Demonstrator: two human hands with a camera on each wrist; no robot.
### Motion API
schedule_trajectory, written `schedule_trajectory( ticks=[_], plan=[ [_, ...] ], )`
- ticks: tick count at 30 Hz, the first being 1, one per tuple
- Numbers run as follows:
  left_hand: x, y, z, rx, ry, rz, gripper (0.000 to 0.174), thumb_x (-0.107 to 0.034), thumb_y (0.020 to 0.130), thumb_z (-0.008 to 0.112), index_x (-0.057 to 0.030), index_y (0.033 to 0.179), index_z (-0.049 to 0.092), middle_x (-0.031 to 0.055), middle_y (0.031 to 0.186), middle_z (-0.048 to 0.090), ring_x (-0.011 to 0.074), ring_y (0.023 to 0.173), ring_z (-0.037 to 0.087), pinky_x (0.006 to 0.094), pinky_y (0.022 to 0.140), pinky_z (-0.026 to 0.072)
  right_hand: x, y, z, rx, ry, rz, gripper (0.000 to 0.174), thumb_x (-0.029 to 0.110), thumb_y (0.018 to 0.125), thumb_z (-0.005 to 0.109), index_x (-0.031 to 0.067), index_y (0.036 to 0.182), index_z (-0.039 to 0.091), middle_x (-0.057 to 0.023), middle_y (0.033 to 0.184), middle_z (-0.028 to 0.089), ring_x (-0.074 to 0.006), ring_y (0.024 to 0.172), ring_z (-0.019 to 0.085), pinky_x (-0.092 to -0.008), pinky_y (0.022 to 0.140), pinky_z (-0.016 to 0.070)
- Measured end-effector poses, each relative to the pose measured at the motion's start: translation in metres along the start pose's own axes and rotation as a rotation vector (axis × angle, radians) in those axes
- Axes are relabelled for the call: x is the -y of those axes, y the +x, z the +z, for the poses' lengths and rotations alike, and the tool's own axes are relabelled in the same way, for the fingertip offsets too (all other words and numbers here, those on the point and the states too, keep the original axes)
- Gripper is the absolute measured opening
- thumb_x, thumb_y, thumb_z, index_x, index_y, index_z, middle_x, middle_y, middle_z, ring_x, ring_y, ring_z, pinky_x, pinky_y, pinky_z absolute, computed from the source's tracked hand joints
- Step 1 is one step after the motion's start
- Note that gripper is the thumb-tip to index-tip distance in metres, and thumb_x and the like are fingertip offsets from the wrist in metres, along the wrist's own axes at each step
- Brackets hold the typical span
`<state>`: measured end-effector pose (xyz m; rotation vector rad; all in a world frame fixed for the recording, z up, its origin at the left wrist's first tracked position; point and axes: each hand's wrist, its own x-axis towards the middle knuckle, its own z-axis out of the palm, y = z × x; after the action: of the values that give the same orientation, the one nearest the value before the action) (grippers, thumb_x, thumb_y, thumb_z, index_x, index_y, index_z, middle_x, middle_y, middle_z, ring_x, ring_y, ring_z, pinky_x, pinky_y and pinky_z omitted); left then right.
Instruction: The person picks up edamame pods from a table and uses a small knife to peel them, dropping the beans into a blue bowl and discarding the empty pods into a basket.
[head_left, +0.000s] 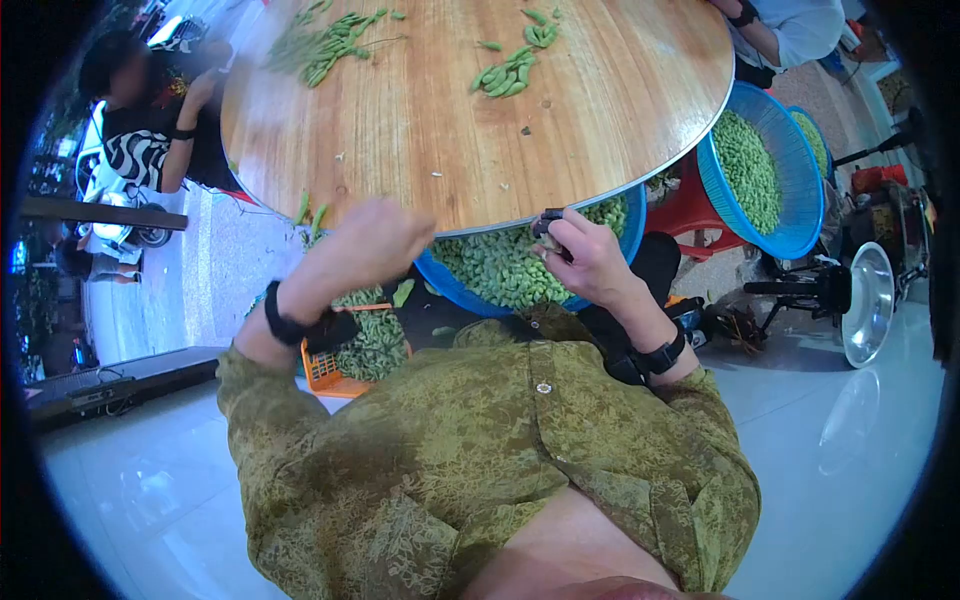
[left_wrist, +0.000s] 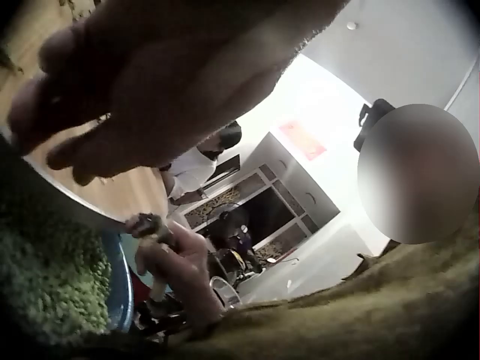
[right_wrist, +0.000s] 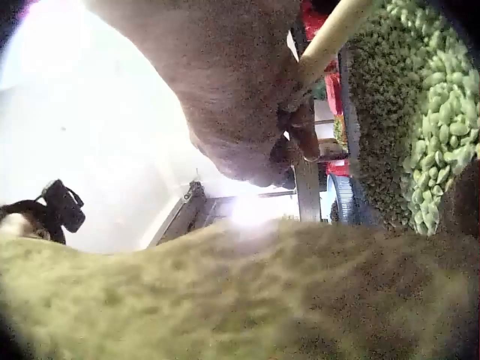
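My right hand (head_left: 553,236) is at the near edge of a round wooden table (head_left: 600,90) and pinches a small dark object (head_left: 547,222) between thumb and fingers. It hovers over a blue basin (head_left: 632,215) full of shelled green beans (head_left: 500,265). The left wrist view also shows that hand (left_wrist: 161,240) and the dark object (left_wrist: 150,223). My left hand (head_left: 375,240) is raised by the table edge, back toward me and blurred. Its fingers (left_wrist: 67,127) lie together, loosely bent, and I see nothing in them. Green pods (head_left: 507,75) lie in small heaps on the table.
An orange basket (head_left: 325,375) of pods sits on the floor under my left forearm. A second blue basin (head_left: 790,150) of beans stands at the table's right. One person sits at the far left (head_left: 150,110), another at the top right (head_left: 790,30). A metal bowl (head_left: 868,300) lies on the floor at right.
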<state>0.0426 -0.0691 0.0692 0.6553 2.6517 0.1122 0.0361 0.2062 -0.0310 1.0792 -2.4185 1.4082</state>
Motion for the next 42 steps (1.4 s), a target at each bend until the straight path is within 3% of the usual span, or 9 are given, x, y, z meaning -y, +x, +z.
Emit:
schedule_trajectory(
  ticks=[4, 9, 13, 16, 23, 31, 34, 40, 42],
  plan=[
    [0.046, 0.095, 0.001, -0.633, -0.174, 0.114, 0.015, -0.012, 0.083, 0.055, -0.0047, 0.093, 0.064, 0.0170, 0.083, 0.062, 0.0346, 0.081, 0.061, 0.0426, 0.071, 0.0487, 0.008, 0.008, -0.002, 0.036, -0.048, 0.028, 0.019, 0.006, 0.075, 0.070, 0.0005, 0.085, 0.055, -0.0126, 0.071, 0.052, -0.0299, 0.060, 0.055, -0.0356, 0.052, 0.0421],
    [0.080, 0.185, -0.009, -0.795, -0.055, 0.253, 0.021, -0.005, 0.079, 0.057, -0.0122, 0.098, 0.065, 0.0135, 0.094, 0.058, 0.0344, 0.087, 0.059, 0.0395, 0.073, 0.0492, 0.000, -0.003, -0.001, 0.026, 0.081, 0.161, 0.019, 0.009, 0.077, 0.065, -0.0007, 0.091, 0.056, -0.0153, 0.075, 0.055, -0.0334, 0.065, 0.058, -0.0392, 0.056, 0.0453],
    [0.092, 0.194, -0.008, -0.772, -0.086, 0.303, 0.018, -0.004, 0.078, 0.059, -0.0109, 0.094, 0.064, 0.0118, 0.095, 0.057, 0.0330, 0.087, 0.058, 0.0396, 0.074, 0.0489, -0.003, -0.013, -0.008, 0.013, 0.095, 0.237, 0.012, 0.008, 0.085, 0.060, -0.0021, 0.090, 0.055, -0.0106, 0.067, 0.048, -0.0208, 0.056, 0.048, -0.0310, 0.053, 0.0390],
    [0.090, 0.178, -0.011, -0.697, 0.029, 0.327, 0.018, -0.005, 0.077, 0.061, -0.0098, 0.094, 0.061, 0.0101, 0.097, 0.056, 0.0317, 0.089, 0.058, 0.0398, 0.075, 0.0488, 0.001, -0.008, -0.009, 0.043, 0.208, 0.298, 0.028, 0.009, 0.088, 0.055, -0.0036, 0.113, 0.056, -0.0128, 0.072, 0.053, -0.0243, 0.062, 0.054, -0.0333, 0.060, 0.0445],
    [0.068, 0.158, 0.000, -0.625, 0.111, 0.343, 0.016, -0.009, 0.079, 0.059, -0.0084, 0.094, 0.055, 0.0099, 0.090, 0.057, 0.0309, 0.086, 0.060, 0.0417, 0.070, 0.0501, 0.001, 0.006, 0.006, 0.024, 0.389, 0.334, 0.032, 0.009, 0.091, 0.050, -0.0049, 0.120, 0.053, -0.0096, 0.073, 0.057, -0.0193, 0.067, 0.058, -0.0301, 0.065, 0.0467],
    [0.059, 0.160, 0.016, -0.726, 0.011, 0.275, 0.012, -0.007, 0.077, 0.058, -0.0032, 0.087, 0.053, 0.0139, 0.085, 0.057, 0.0338, 0.086, 0.059, 0.0442, 0.067, 0.0492, -0.003, 0.003, 0.005, -0.118, 0.932, 0.601, 0.032, 0.017, 0.098, 0.047, -0.0015, 0.124, 0.051, -0.0041, 0.076, 0.058, -0.0054, 0.054, 0.047, -0.0188, 0.044, 0.0356],
    [0.042, 0.147, 0.013, -0.606, -0.168, 0.183, 0.014, -0.009, 0.078, 0.059, -0.0018, 0.090, 0.056, 0.0174, 0.085, 0.059, 0.0357, 0.081, 0.060, 0.0423, 0.065, 0.0493, 0.003, 0.013, 0.004, -0.191, 1.086, 0.630, 0.030, 0.019, 0.097, 0.048, -0.0008, 0.120, 0.050, -0.0046, 0.075, 0.057, -0.0065, 0.052, 0.046, -0.0195, 0.043, 0.0351],
    [-0.021, 0.102, 0.040, -0.266, -1.361, 0.183, 0.014, -0.007, 0.086, 0.064, 0.0011, 0.098, 0.062, 0.0029, 0.083, 0.065, 0.0075, 0.074, 0.062, 0.0214, 0.062, 0.0486, 0.005, 0.020, 0.006, -0.193, 1.392, 0.712, 0.027, 0.020, 0.097, 0.046, 0.0046, 0.120, 0.051, -0.0043, 0.076, 0.057, -0.0078, 0.053, 0.046, -0.0200, 0.043, 0.0345],
    [-0.030, 0.095, 0.049, -0.216, -1.523, 0.100, 0.014, -0.007, 0.086, 0.065, 0.0009, 0.098, 0.063, 0.0031, 0.083, 0.065, 0.0077, 0.073, 0.062, 0.0206, 0.062, 0.0490, 0.004, 0.016, 0.007, -0.170, 1.429, 0.710, 0.028, 0.020, 0.097, 0.046, 0.0050, 0.121, 0.050, -0.0043, 0.077, 0.057, -0.0078, 0.053, 0.046, -0.0198, 0.043, 0.0348]
  ],
)
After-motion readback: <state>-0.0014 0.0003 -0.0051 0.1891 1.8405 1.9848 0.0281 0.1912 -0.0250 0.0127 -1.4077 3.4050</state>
